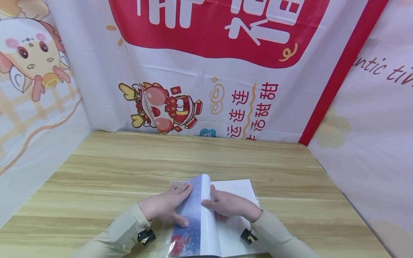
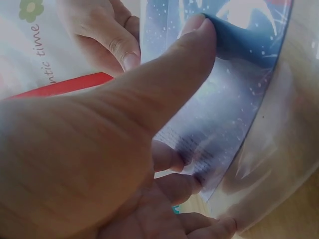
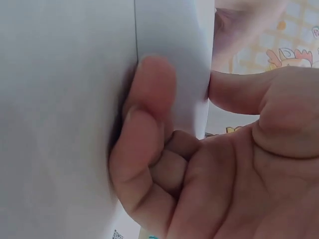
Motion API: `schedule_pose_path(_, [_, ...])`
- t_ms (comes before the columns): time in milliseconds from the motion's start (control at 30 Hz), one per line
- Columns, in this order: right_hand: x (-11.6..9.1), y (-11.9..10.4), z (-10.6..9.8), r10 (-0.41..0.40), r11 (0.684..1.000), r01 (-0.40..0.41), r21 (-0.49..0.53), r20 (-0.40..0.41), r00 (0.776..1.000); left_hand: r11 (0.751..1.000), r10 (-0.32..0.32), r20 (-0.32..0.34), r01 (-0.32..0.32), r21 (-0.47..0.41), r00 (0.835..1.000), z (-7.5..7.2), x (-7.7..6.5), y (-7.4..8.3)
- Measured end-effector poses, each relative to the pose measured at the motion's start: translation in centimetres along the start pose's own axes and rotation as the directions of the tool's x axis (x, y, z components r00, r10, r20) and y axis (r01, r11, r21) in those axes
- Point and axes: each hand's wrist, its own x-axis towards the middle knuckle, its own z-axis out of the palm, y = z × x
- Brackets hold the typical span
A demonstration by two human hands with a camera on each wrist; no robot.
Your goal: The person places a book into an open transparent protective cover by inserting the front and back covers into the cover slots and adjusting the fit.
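Blue cover (image 1: 193, 231) under spread left grip (image 1: 167, 204), right grip (image 1: 232, 205) pinching flap (image 1: 209, 231)

— Clothing?
— Left sleeve (image 1: 117, 232) and right sleeve (image 1: 280, 233): both pale beige, plain, softly creased, ending at the wrist
— Any hardware?
— Small black left fitting (image 1: 146, 237), similar right fitting (image 1: 248, 236), each showing a light yellowish detail
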Motion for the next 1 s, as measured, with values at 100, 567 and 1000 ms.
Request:
schedule_pose_path(100, [-0.1,-0.2,0.2,-0.002,1.0,0.002,-0.025,-0.024,1.0,1.0,-0.002,-0.002,0.002,0.007,1.0,0.1,0.0,0.0])
schedule_pose_path(567, [-0.1,-0.9,1.5,0.052,0.977,-0.078,-0.198,-0.137,0.989,1.0,0.016,-0.014,-0.016,0.027,1.0,0.2,-0.2,-0.2])
schedule_pose_path(1000, [0.0,-1.7,1.7,0.069,0.944,-0.126,-0.306,-0.191,0.979,0.999,0.041,-0.006,-0.041,0.026,0.999,0.1,-0.4,0.0])
